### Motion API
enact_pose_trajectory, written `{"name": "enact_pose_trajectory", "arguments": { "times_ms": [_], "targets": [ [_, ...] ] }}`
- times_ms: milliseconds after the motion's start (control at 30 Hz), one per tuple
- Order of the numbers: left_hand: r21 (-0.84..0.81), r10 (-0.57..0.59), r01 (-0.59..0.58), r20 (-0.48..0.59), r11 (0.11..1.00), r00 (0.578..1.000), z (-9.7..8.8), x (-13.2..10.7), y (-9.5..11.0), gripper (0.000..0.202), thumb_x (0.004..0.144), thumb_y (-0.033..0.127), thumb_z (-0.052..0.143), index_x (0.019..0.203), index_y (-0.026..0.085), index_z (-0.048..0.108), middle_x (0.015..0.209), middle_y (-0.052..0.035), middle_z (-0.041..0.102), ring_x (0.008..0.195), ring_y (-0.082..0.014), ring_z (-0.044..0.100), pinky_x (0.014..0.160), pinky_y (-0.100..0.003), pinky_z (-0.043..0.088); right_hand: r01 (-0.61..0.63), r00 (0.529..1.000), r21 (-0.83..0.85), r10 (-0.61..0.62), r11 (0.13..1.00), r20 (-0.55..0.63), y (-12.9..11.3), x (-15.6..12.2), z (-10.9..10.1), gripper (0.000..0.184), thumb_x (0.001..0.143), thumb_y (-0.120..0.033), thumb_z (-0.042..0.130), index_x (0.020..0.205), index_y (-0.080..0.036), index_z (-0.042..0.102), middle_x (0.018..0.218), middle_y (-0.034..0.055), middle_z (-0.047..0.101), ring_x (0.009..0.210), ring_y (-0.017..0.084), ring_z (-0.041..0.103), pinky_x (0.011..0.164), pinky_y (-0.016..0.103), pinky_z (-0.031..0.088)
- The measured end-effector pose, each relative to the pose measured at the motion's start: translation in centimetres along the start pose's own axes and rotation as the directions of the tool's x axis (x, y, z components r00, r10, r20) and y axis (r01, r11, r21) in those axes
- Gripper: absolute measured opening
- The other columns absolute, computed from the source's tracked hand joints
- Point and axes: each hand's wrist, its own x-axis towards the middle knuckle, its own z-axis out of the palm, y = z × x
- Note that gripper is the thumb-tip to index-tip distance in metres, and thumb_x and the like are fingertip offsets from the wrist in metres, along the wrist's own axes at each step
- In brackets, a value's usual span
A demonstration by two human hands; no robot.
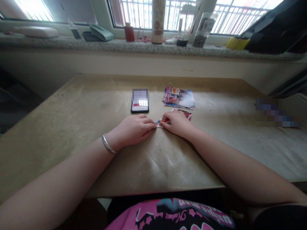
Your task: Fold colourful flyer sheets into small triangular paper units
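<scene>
On the table, my left hand (135,129) and my right hand (177,123) meet over a colourful printed sheet of paper (188,114). Fingertips of both hands pinch its near edge, which looks folded there. The right hand covers most of the sheet, and only its red and white far corner and a small strip between the fingers show. A silver bangle (108,144) circles my left wrist. Just beyond the hands lie a phone (140,108) with its screen lit and a stack of glossy printed sheets (182,98).
The table (115,172) has a tan cover and reaches the wall under the window. Along the stone windowsill (134,47) stand a tall bottle (158,22), a red container (129,33) and a green case (102,33). A blurred object (275,113) lies at the table's right.
</scene>
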Motion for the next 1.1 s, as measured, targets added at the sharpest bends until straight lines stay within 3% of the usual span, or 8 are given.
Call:
{"name": "enact_pose_trajectory", "arguments": {
  "times_ms": [200,533,1100],
  "targets": [
    [0.046,-0.004,0.003,0.012,0.999,1.000,-0.1,0.3,0.5,0.024,0.093,0.025,0.046,0.099,0.019,0.069,0.093,-0.0054,0.068,0.083,-0.0171,0.061,0.073,-0.029,0.050,0.027,0.999,-0.019,-0.027,0.999,-0.027,0.3,0.1,0.3,0.022,0.086,-0.036,0.054,0.079,-0.019,0.065,0.085,0.0050,0.072,0.078,0.019,0.061,0.068,0.030,0.032],
    [0.049,0.048,-0.050,0.035,0.998,0.998,0.0,0.4,-0.3,0.023,0.091,0.022,0.048,0.101,0.021,0.069,0.095,-0.0042,0.070,0.088,-0.0185,0.061,0.073,-0.030,0.051,0.008,1.000,0.014,-0.008,1.000,-0.021,0.2,0.1,0.2,0.018,0.084,-0.034,0.055,0.078,-0.019,0.064,0.084,0.0041,0.072,0.077,0.018,0.059,0.068,0.029,0.032],
    [-0.106,0.016,-0.005,0.097,0.994,0.995,-0.6,-0.1,-1.2,0.030,0.082,0.012,0.049,0.101,0.022,0.071,0.110,-0.0014,0.070,0.099,-0.0176,0.062,0.089,-0.031,0.051,0.008,0.999,0.035,-0.006,0.999,-0.041,0.7,0.1,0.5,0.019,0.082,-0.036,0.058,0.076,-0.020,0.065,0.083,0.0037,0.071,0.078,0.018,0.060,0.067,0.029,0.032]
  ]
}}
